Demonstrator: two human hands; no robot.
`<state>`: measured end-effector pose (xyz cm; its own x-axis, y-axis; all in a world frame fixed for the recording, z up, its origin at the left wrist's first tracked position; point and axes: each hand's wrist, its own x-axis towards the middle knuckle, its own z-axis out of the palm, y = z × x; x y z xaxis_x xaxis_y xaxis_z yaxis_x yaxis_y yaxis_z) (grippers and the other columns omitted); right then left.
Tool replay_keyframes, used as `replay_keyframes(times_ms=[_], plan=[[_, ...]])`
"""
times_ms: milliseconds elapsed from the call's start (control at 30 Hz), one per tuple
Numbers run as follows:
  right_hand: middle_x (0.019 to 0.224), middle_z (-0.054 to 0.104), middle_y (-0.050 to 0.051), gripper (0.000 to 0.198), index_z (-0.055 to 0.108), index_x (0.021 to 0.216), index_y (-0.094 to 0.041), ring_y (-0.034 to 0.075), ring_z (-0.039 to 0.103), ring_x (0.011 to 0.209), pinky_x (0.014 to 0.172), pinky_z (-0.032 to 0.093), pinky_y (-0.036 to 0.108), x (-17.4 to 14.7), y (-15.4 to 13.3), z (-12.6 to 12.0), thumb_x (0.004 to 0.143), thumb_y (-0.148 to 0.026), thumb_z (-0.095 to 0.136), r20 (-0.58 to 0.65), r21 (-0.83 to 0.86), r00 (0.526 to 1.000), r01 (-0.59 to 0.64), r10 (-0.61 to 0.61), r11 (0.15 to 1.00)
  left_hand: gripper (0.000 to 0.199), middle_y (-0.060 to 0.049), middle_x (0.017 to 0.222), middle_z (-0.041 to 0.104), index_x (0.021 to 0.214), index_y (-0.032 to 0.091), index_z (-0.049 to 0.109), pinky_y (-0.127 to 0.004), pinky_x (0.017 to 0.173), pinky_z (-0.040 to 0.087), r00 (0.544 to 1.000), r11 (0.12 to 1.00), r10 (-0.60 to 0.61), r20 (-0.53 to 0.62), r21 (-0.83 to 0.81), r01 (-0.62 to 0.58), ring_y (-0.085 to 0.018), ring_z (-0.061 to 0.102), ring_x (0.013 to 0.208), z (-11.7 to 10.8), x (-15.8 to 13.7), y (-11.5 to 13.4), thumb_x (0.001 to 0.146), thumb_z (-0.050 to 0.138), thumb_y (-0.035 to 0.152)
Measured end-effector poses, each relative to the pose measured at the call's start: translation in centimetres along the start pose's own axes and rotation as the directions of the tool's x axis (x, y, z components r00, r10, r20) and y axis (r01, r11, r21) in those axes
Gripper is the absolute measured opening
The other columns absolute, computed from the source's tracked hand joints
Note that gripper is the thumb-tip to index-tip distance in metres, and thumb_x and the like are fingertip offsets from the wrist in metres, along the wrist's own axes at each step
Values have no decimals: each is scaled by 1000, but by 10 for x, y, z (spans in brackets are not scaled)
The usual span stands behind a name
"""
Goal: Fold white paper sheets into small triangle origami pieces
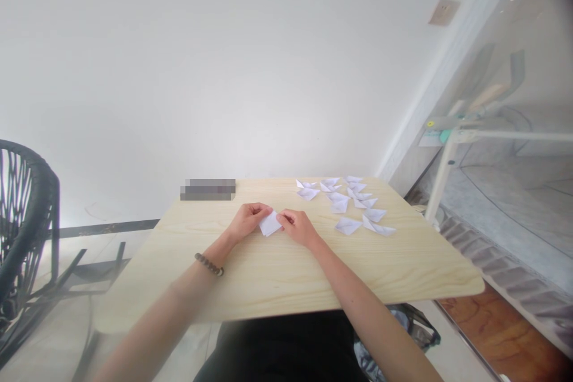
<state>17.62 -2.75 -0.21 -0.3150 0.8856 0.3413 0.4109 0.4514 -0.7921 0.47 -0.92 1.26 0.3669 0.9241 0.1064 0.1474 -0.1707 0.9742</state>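
A small folded piece of white paper (pixel 270 224) is held just above the wooden table, between both hands. My left hand (pixel 249 218) pinches its upper left corner, thumb and fingers closed on it. On the other side, my right hand (pixel 296 225) grips the right edge the same way. The paper looks roughly square, with one corner pointing toward me; its exact folds are too small to tell. To the right lie several folded white paper boats (pixel 348 225), spread over the far right part of the table.
The pale wooden table (pixel 250 286) has its far edge against a white wall. A blurred-out dark patch (pixel 208 190) covers something at the back left. A dark woven chair (pixel 29 215) stands left of the table, and a white metal frame (pixel 443 173) stands to the right.
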Motion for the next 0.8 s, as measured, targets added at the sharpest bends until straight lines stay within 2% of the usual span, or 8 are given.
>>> replay_keyframes(times_ms=[133,233,300,467,600,800], plan=[[53,51,-2,28,52,61,-17,8,43,49,50,29,20,0,2,1,80,-33,40,-60,-160,998,9,-19,987,39,-5,81,62,92,12,60,-24,61,43,998,994,68,-18,91,-66,-14,55,69,3,1,-3,71,52,44],[54,51,-2,25,51,60,-17,8,42,50,51,28,20,0,4,3,78,-31,43,-90,-320,996,-35,6,947,43,-7,96,59,105,18,55,-26,71,43,985,950,171,-20,268,-159,-17,55,85,1,1,-4,70,55,44],[57,52,-2,23,51,61,-18,8,43,53,52,27,20,0,5,4,78,-30,44,-120,-410,992,-75,27,909,39,-6,99,58,102,21,58,-27,74,43,973,888,231,21,405,-220,-18,53,91,-3,2,-6,70,55,44],[74,54,1,15,54,74,-18,10,49,68,62,33,20,0,6,3,79,-29,45,-174,-526,983,-146,61,838,32,-6,91,59,93,23,64,-31,83,38,943,692,296,151,647,-321,-19,52,88,-11,5,-13,71,55,44],[83,53,2,17,54,90,-19,12,50,77,70,35,22,-1,7,1,78,-29,49,-168,-537,984,-146,64,831,33,-6,91,57,95,24,63,-31,82,38,943,593,287,169,742,-313,-18,51,86,-10,5,-16,71,54,44],[83,54,2,18,58,89,-22,11,50,77,70,34,21,0,5,1,82,-30,43,-123,-564,988,-146,92,813,32,-3,91,58,98,26,60,-30,78,38,966,495,217,137,838,-230,-18,49,87,-1,1,-7,73,53,44]])
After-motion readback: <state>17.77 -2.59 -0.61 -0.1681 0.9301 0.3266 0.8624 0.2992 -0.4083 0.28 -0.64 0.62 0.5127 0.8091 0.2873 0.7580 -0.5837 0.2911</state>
